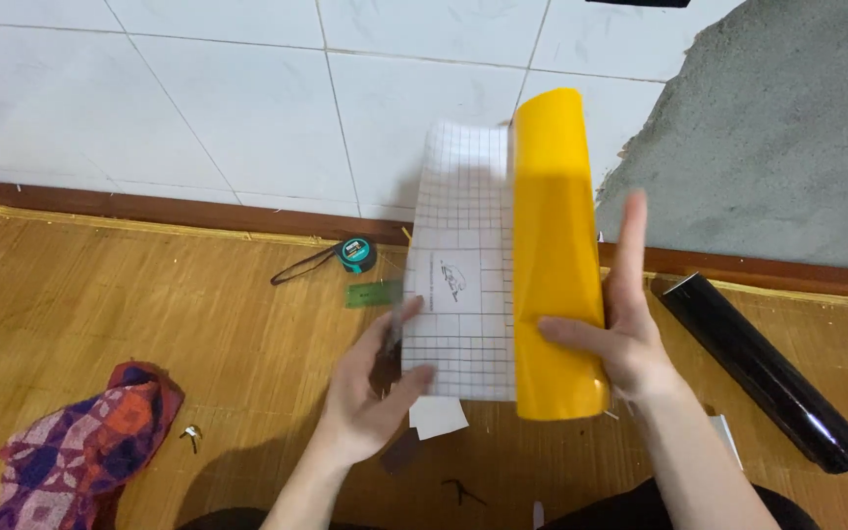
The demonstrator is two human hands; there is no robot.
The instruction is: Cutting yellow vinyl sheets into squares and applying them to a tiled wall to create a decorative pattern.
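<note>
Yellow vinyl film, glossy and partly rolled, stands nearly upright in the middle of the view: the yellow roll (556, 265) has its grid-printed white backing (463, 275) unrolled toward the left. The right hand (620, 334) presses against the roll's right side, thumb across the yellow front near the bottom, fingers stretched straight up along the edge; it is mostly open, bracing the roll more than clamping it. The left hand (365, 393) pinches the lower left corner of the backing between thumb and fingers, half closed, its fingertips blurred.

Both hands work above a woven bamboo mat (100, 324) that runs to a white tiled wall (228, 98) at the far side.

Judging from the light grips, the roll could slip down or spring back into a coil, since only a thumb and flat fingers steady it. The backing could crease or tear at the pinched corner if pulled at an angle, and any exposed adhesive film might fold and stick to itself.

On the mat lie a teal tape measure (356, 254) with a dark strap, a green ruler (373, 292) partly behind the backing, a black roll (763, 368) at the right, a patterned cloth (80, 442) at near left, and white paper scraps (439, 416) under the hands.

Whether the film is already peeled from the backing cannot be told. The ruler's right end is hidden, and a small metal piece beside the cloth is too small to identify.
</note>
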